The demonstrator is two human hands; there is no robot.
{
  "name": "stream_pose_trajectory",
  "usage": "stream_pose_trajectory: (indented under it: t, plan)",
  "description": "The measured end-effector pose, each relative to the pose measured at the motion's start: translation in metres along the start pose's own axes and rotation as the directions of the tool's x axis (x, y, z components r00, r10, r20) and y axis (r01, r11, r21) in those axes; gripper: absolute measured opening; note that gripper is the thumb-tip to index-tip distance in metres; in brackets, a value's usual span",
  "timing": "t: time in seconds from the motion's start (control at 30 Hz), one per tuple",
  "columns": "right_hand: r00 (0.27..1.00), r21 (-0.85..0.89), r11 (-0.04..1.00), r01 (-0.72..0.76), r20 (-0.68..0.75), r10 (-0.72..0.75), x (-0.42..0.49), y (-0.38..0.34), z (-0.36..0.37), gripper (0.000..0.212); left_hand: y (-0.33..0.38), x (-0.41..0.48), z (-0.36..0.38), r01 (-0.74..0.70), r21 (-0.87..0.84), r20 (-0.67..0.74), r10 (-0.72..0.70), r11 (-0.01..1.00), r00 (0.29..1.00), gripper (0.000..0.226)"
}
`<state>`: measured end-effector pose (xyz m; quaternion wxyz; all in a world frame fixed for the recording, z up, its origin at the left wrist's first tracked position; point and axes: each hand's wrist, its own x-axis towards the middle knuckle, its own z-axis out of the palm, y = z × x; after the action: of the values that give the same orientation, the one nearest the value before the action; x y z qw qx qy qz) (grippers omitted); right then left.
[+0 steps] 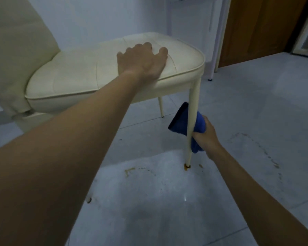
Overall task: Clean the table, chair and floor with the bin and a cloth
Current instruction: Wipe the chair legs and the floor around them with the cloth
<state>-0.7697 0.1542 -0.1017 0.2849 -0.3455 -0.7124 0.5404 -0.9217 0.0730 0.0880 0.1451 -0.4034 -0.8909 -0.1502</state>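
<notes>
Left hand (142, 63), grip flat, rests near the chair seat (75, 77) edge; right hand (207, 137), grip curled, clutches blue cloth (180, 121) against the front leg (194, 103).

Pale wall (96, 18) behind; brown wooden door (256, 29) right; glossy grey tiled floor (256, 103); dim light.

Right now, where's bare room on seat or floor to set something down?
Seat is bare from the backrest to the left hand. Floor is bare behind the front leg, toward the table legs. Crowded: the front leg, where the right hand grips the blue cloth, brown stains at its foot.
</notes>
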Motion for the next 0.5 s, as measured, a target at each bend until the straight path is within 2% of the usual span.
stream_pose_trajectory:
  t: [0.07, 0.13, 0.27, 0.33, 0.43, 0.5]
  plan:
    - [0.991, 0.007, 0.998, -0.067, 0.118, 0.066, 0.002, 0.013, -0.004, 0.051, 0.001, 0.0, 0.001, 0.011, 0.016, -0.027, -0.011, 1.0, 1.0, 0.056]
    - [0.979, -0.029, 0.991, -0.133, 0.15, 0.136, 0.001, 0.032, 0.0, 0.046, 0.001, 0.001, 0.002, 0.001, 0.017, -0.039, 0.0, 1.0, 0.999, 0.053]
    - [0.958, -0.107, 0.956, -0.274, 0.054, 0.281, -0.004, 0.081, 0.02, 0.042, -0.001, 0.001, 0.004, 0.002, 0.0, -0.069, -0.002, 1.0, 0.998, 0.044]
    - [0.951, -0.064, 0.949, -0.309, -0.02, 0.309, -0.011, 0.091, 0.025, 0.038, 0.001, -0.001, 0.004, 0.007, -0.007, -0.083, -0.008, 1.0, 0.997, 0.04]
    - [0.956, 0.113, 0.966, -0.233, -0.156, 0.249, -0.011, 0.071, 0.024, 0.036, 0.002, -0.006, 0.003, 0.033, -0.036, -0.098, -0.037, 0.999, 0.994, 0.038]
    - [0.965, 0.254, 0.964, -0.073, -0.227, 0.133, -0.006, 0.035, 0.018, 0.038, 0.007, -0.008, 0.002, 0.044, -0.044, -0.128, -0.049, 0.998, 0.99, 0.037]
